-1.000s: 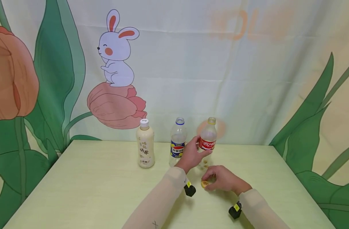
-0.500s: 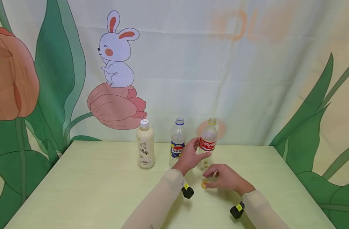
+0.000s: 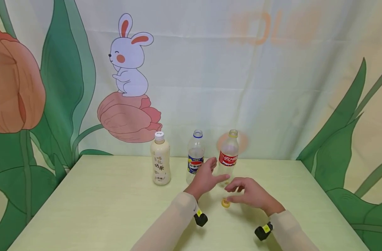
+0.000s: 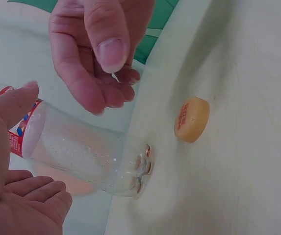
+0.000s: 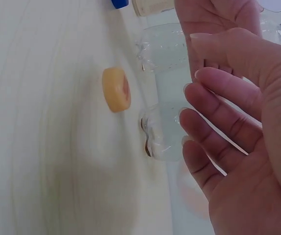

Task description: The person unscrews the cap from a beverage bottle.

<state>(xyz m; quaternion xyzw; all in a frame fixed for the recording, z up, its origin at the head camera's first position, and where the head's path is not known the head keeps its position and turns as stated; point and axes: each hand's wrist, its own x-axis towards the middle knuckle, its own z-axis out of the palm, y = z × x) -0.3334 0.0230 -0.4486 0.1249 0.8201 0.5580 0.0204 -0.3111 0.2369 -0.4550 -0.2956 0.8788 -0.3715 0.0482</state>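
Observation:
A clear cola bottle with a red label (image 3: pixel 228 159) stands uncapped on the table. My left hand (image 3: pixel 206 178) is just left of and in front of it, fingers and thumb spread, with a gap to the bottle in the left wrist view. On the tabletop before the bottle lies a yellow-orange bottle cap (image 3: pixel 226 203), its printed top up. Above and right of this cap hovers my right hand (image 3: pixel 250 194), its fingers loosely bent and holding nothing; the right wrist view shows the cap (image 5: pixel 115 90) apart from the fingertips.
An uncapped clear bottle with a blue label (image 3: pixel 195 164) stands behind my left hand. Further left is a cream-coloured bottle with a white cap (image 3: pixel 160 164). A small blue object (image 5: pixel 119 3) shows at the right wrist view's edge. A printed curtain (image 3: pixel 191 87) hangs behind the table.
My left hand has come off the red-label bottle and drawn back toward me. The right hand has let go of the yellow-orange cap and lifted slightly, leaving it on the table.

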